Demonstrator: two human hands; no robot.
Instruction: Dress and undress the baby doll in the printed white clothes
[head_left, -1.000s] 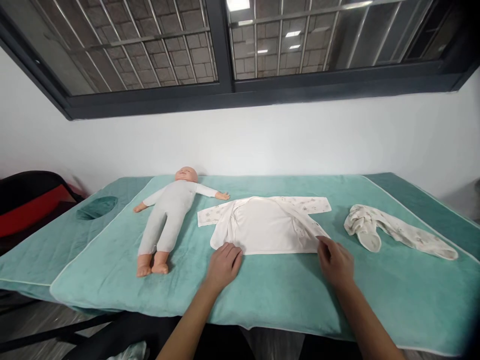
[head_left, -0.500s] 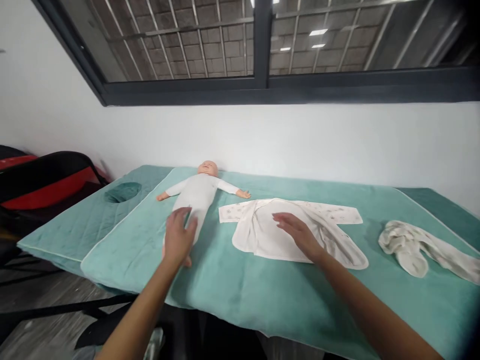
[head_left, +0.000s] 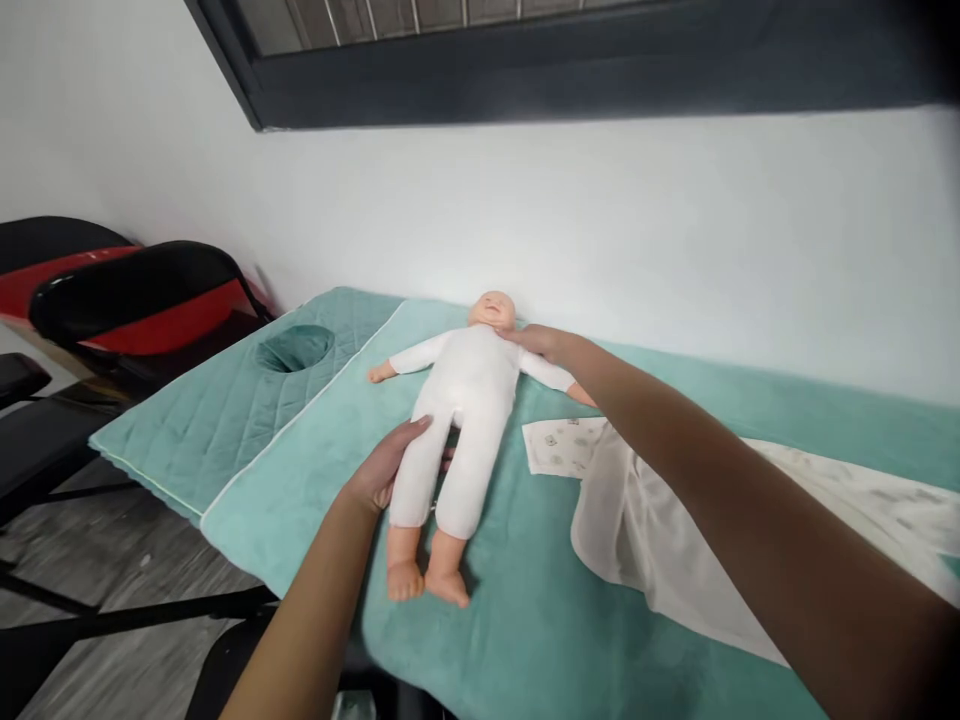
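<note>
A baby doll (head_left: 476, 370) with a white cloth body and bare plastic head, hands and feet lies on its back on the green padded cover (head_left: 525, 620). My left hand (head_left: 390, 462) is closed around the doll's thigh, thumb on top and fingertips showing between the legs. At the doll's neck and shoulder, my right hand (head_left: 538, 342) grips with the thumb over the collar; its other fingers are mostly hidden behind the shoulder. A white baby top (head_left: 637, 530) with a printed sleeve is spread out beside the doll, partly covered by my right forearm.
On the left, the quilted green end of the bed (head_left: 217, 420) has a round face hole (head_left: 295, 348). Black and red folding chairs (head_left: 142, 300) stand beyond it. A white wall (head_left: 420, 210) and dark window frame (head_left: 480, 80) rise behind the bed.
The view has turned left and closer to the doll. Both hands, formerly apart and empty, have come onto it: the left at the thigh, the right from above the top to the neck.
</note>
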